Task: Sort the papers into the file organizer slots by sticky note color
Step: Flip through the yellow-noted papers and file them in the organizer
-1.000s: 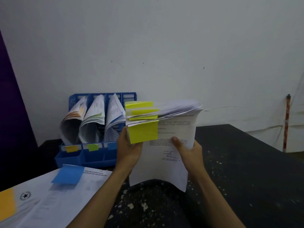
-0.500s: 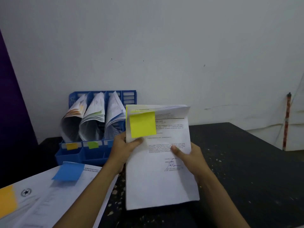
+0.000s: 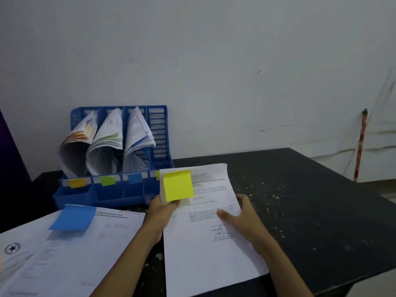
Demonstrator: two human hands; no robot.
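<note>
The yellow-noted stack (image 3: 205, 228) is pinched at its edges by both hands: left hand (image 3: 160, 213), right hand (image 3: 244, 219). Insertion into the organizer (image 3: 158, 133), at its empty rightmost slot, is judged next.

Sheet under the blue sticky note (image 3: 72, 218): a bold heading (image 3: 111, 215) in capitals, its letters too blurred to read with certainty. Lower left sheet (image 3: 32, 260): a round emblem (image 3: 12, 248) bearing a star. Sheet with the yellow sticky note (image 3: 178, 185): printed lines too small to read and a handwritten signature (image 3: 222, 233).
</note>
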